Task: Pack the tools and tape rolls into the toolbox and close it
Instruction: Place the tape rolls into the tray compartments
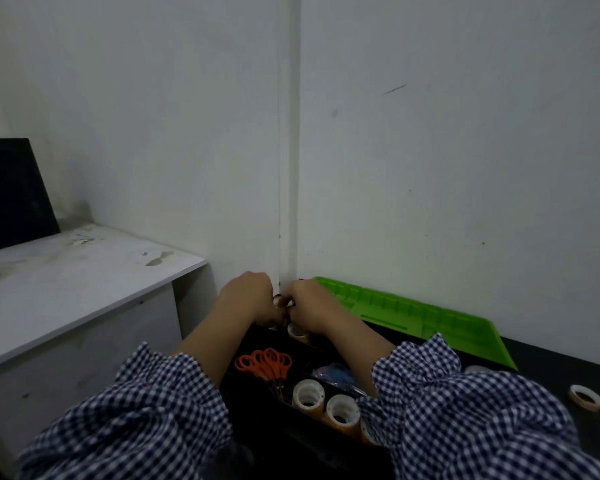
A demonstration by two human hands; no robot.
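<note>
While curled, hands [246, 299] [309, 306] around dark item [280, 301]

The left grip [248, 296] and right grip [309, 306] meet with their backs to the camera, so the fingertips are hidden. The small dark thing [284, 304] between them is too covered to identify. A tape roll [297, 331] below them shows only its rim. The right sleeve [465, 410] covers part of the toolbox [257, 342] and most of the nearest roll [367, 432]. The blue packet [336, 374] is blurred. The left edge cuts off a dark panel [11, 192].
</note>
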